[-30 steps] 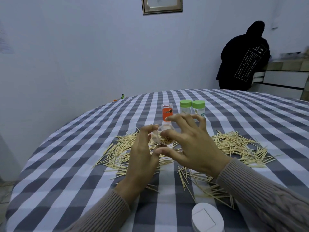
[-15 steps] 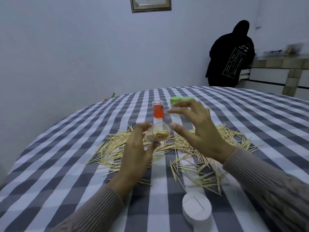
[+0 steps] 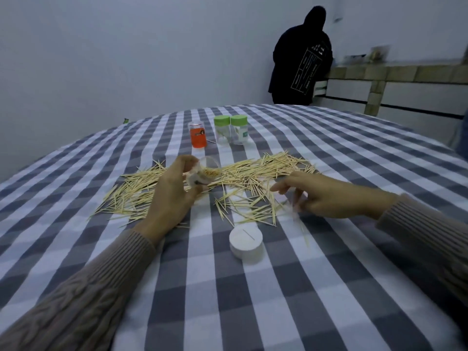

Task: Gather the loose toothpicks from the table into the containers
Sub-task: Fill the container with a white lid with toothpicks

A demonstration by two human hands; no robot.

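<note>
**Left hand holds tilted container; right hand low over scattered toothpicks**

Left hand [image 3: 172, 196] raised off the surface, fingers curled round a small clear plastic container [image 3: 202, 172], tipped sideways, mouth toward the right, toothpick ends visible inside. Right hand [image 3: 326, 196] lower, just above the checked grey-and-white cloth surface [image 3: 278, 300], fingers loosely extended leftward; blurred, so whether it pinches anything cannot be told. Pale wooden toothpicks [image 3: 253, 173] lie in a wide scatter between and beyond both hands. White round lid [image 3: 245, 243] near edge of scatter. Farther back: orange-labelled clear jar [image 3: 198, 135], two green-capped clear jars [image 3: 231, 129].
</note>
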